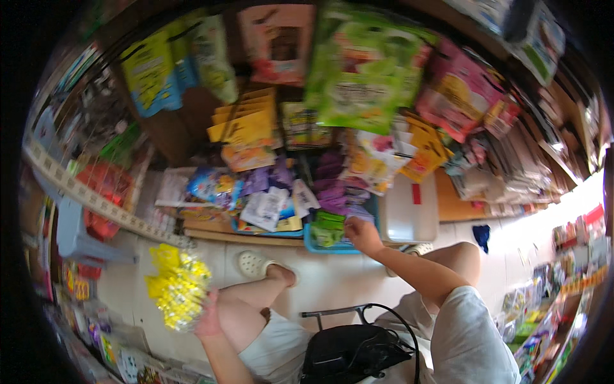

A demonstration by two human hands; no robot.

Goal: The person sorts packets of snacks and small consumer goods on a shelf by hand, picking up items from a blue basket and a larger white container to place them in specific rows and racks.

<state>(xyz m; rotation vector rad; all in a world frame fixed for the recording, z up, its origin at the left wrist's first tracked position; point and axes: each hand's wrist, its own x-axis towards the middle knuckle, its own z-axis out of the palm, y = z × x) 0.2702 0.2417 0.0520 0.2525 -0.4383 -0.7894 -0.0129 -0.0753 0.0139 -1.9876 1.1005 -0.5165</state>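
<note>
My left hand (209,314) grips a clear plastic bag of small yellow pieces (182,293), its yellow top pointing up and away. The bag is beside my left knee, above the tiled floor. My right hand (363,235) is at the front of a blue plastic basket (319,248), fingers bent against the packets in it. Whether the fingers hold one is blurred. Green packets (328,228) lie at the left of the basket, and purple packets (332,189) stand behind them. A second blue basket (292,234) to the left holds mixed packets and a white packet with a barcode (266,209).
Green snack bags (360,91), a pink pouch (278,45) and yellow packets (244,122) hang above the baskets. A translucent plastic box (410,211) stands at right. A blue stool (81,230) and wire rack edge (96,192) are at left. A black bag (352,353) lies at my lap.
</note>
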